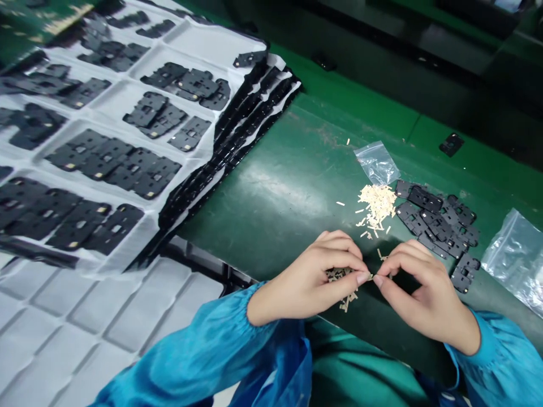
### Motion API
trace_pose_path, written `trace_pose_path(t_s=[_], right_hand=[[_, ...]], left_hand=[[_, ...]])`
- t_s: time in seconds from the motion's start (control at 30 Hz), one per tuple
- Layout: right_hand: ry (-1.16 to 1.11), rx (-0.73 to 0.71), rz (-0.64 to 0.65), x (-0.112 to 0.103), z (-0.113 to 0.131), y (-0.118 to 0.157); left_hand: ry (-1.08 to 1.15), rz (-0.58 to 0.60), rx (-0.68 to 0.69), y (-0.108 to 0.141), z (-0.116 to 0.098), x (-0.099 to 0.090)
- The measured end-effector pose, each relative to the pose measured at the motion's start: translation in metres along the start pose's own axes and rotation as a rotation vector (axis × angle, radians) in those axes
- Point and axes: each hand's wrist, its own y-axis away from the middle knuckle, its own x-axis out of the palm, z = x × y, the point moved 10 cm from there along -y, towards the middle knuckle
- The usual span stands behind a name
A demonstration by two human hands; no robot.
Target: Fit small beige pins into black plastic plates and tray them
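The left hand point(318, 277) and right hand point(424, 294) meet low over the green table point(271, 198), thumbs and fingers pinched nearly together on a tiny pale strip point(372, 277) between them. It looks very light and thin, so it may bend or tear. Its ends seem best to hold, softly. A pile of pale bits point(377, 203) lies beside the black parts point(441, 223).
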Motion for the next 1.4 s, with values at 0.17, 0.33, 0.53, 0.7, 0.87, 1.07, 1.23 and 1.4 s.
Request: trace_pose_path(t_s=[0.17, 0.33, 0.53, 0.7, 0.87, 1.07, 1.23, 1.4], right_hand=[[-0.150, 0.184, -0.066, -0.012, -0.022, -0.002], [-0.254, 0.260, -0.080, -0.023, -0.029, -0.008], [-0.390, 0.384, 0.143, -0.015, -0.036, -0.015], [-0.381, 0.366, 0.224, -0.017, -0.028, -0.022], [-0.375, 0.314, 0.320, -0.011, -0.017, -0.027], [-0.224, 0.246, 0.187, -0.022, -0.021, -0.032], [0.246, -0.008, -0.187, -0.050, 0.005, -0.024], [0.470, -0.074, -0.202, -0.034, 0.019, -0.018]], left_hand=[[-0.024, -0.067, 0.058, -0.022, -0.013, -0.007], [-0.010, -0.026, 0.085, -0.039, -0.025, -0.005], [0.160, 0.192, 0.022, -0.043, -0.026, 0.008], [0.155, 0.227, -0.042, -0.045, -0.019, 0.006], [0.238, 0.275, -0.124, -0.046, -0.011, 0.010], [0.213, 0.193, -0.178, -0.047, -0.003, 0.005], [0.065, -0.143, -0.112, -0.047, -0.001, -0.022], [-0.034, -0.151, -0.016, -0.046, -0.010, -0.018]])
